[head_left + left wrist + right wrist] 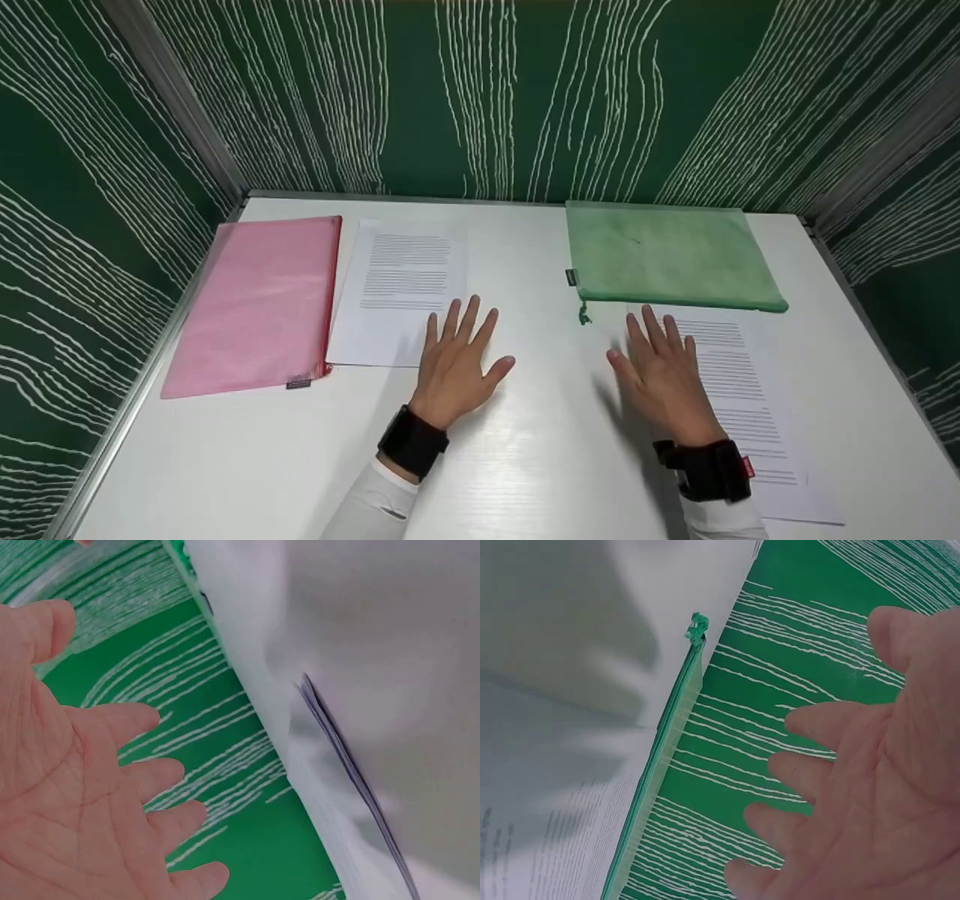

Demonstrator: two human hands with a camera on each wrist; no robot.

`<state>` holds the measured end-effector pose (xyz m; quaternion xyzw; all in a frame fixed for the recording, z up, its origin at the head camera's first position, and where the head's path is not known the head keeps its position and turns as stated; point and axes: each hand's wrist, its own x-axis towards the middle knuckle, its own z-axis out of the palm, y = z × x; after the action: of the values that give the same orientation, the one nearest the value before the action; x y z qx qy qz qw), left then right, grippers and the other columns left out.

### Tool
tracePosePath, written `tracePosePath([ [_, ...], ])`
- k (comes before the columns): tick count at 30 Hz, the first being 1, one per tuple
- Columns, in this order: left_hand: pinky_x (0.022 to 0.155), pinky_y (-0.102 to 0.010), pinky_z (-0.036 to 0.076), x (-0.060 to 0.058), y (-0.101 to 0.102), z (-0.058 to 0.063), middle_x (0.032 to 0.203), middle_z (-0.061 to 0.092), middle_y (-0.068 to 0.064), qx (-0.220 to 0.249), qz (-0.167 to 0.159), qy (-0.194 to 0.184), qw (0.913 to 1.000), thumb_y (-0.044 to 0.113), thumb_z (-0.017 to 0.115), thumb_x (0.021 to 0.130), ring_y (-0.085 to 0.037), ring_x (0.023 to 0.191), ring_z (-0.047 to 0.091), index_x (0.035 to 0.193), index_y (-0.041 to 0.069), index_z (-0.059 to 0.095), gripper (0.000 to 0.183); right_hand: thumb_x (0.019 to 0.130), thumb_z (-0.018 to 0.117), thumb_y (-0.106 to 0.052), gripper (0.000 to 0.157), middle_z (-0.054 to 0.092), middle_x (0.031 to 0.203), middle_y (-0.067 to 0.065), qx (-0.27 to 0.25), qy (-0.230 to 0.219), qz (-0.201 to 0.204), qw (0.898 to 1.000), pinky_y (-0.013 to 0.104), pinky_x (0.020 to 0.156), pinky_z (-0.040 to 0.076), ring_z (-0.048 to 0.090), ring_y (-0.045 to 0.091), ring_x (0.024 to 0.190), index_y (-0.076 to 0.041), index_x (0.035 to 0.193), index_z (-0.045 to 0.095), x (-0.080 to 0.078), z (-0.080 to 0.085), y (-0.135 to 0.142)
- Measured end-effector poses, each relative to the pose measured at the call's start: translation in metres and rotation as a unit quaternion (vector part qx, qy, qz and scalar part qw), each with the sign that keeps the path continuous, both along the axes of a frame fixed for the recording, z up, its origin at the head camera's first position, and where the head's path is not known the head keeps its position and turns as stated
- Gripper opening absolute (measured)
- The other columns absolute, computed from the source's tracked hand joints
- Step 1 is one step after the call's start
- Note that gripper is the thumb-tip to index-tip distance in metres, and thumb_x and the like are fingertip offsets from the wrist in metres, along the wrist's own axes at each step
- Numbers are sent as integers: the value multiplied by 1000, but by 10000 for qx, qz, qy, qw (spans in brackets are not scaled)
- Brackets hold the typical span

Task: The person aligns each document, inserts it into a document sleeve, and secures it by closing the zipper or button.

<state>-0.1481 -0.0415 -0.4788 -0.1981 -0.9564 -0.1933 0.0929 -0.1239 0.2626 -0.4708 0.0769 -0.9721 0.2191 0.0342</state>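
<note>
In the head view my left hand (456, 371) is held with fingers spread above the white table, by the lower right corner of a printed sheet (397, 334). Its palm, holding nothing, fills the left of the left wrist view. My right hand (664, 379) is spread too, over the left side of a second stack of printed paper (757, 420); its bare palm shows in the right wrist view. Left of the first sheet lies a pink zip pouch (259, 307) with a red zipper edge. Beyond the right hand is a green zip pouch (671, 251), overlapping the top of the second paper.
The white table (517, 487) meets a green wall (409, 97) with pale wavy lines at its far edge. Grey frame posts (176, 97) stand at the back corners. A green zipper pull (584, 313) hangs off the green pouch's near left corner.
</note>
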Motion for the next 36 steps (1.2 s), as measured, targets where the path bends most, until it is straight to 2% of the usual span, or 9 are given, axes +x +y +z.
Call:
tracePosePath([
  [7,121,-63,19,-10,13,11,164,37,-16,-336,-362,252,9985,52,58,100,-39,154,27,154,13,50,67,109,49,-38,67,19,166,31,126,-118,-39,9998,74,117,5,11,54,152,4,158,32,-2,2,10],
  [12,122,-60,20,-20,27,21,165,35,-12,-1063,-648,285,9918,55,55,101,-34,155,27,156,17,47,67,109,47,-42,70,18,165,32,163,-257,-3,9995,75,116,4,10,55,152,6,158,30,-11,5,17],
  [17,124,-56,20,-34,43,32,168,30,-8,-1862,-938,320,9775,59,48,103,-30,156,25,159,21,42,68,110,46,-42,71,17,165,33,90,-356,71,9993,75,116,4,9,56,152,8,158,29,-22,9,23],
  [20,125,-53,19,-42,52,35,170,26,-6,-2324,-1086,314,9660,62,45,103,-28,157,22,162,24,37,70,109,49,-40,70,20,164,34,45,-271,167,9995,74,116,7,12,57,151,10,156,32,-30,11,22],
  [27,126,-50,18,-61,76,37,171,23,-4,-3242,-1465,155,9344,65,41,103,-25,158,18,164,25,30,74,109,50,-40,70,25,162,34,-23,-265,364,9990,67,119,17,15,57,150,9,155,34,-51,8,21],
  [30,125,-49,20,-71,86,35,171,24,-4,-3457,-1602,69,9245,64,42,103,-24,158,20,164,24,31,74,109,51,-39,69,28,161,34,6,-285,486,9984,66,119,22,18,56,150,9,155,34,-61,6,23],
  [32,125,-48,22,-78,92,33,171,24,-3,-3535,-1672,-12,9204,62,44,103,-23,157,22,164,23,30,73,108,52,-36,66,31,160,34,74,-227,560,9981,65,117,25,23,55,149,10,154,37,-68,4,25],
  [36,123,-47,28,-92,105,27,170,27,-4,-3549,-1763,-144,9180,53,47,104,-23,156,26,164,20,31,70,107,57,-28,59,39,155,34,208,-22,621,9979,63,114,32,34,53,144,11,149,44,-81,-1,29],
])
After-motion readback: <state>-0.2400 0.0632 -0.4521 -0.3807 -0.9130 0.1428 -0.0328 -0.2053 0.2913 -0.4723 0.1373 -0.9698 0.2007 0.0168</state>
